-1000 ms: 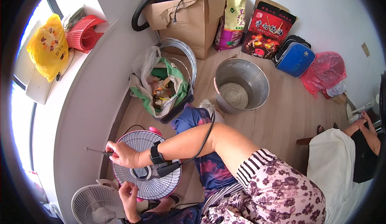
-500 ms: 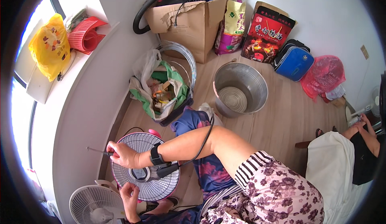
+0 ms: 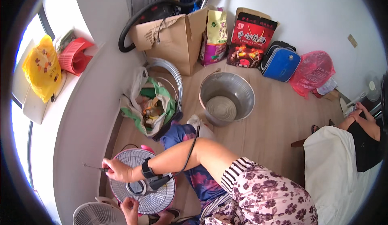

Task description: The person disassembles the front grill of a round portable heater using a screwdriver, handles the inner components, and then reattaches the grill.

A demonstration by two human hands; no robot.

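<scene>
In front of me a round pink-rimmed fan heater (image 3: 159,198) with a wire grille faces up. Above its left part, my right hand (image 3: 118,170) is closed around the dark handle of a screwdriver (image 3: 93,166), whose thin metal shaft points left toward the wall. The right wrist wears a black strap with a device and a dark cable. At the near left edge of the grille, my left hand (image 3: 130,209) has thumb and fingers pinched together. Whatever is between them, if anything, is too small to make out.
A white fan (image 3: 98,216) stands at lower left. Beyond the heater are an open tool bag (image 3: 130,111), a wire coil (image 3: 174,76), a metal bucket (image 3: 249,111) and a cardboard box (image 3: 171,43). At right, a seated person (image 3: 365,132) is beside a white cloth (image 3: 325,154).
The view has shifted, so the room sits lower and farther left. My right hand still grips the screwdriver over the heater; my left hand stays pinched near the grille edge.
</scene>
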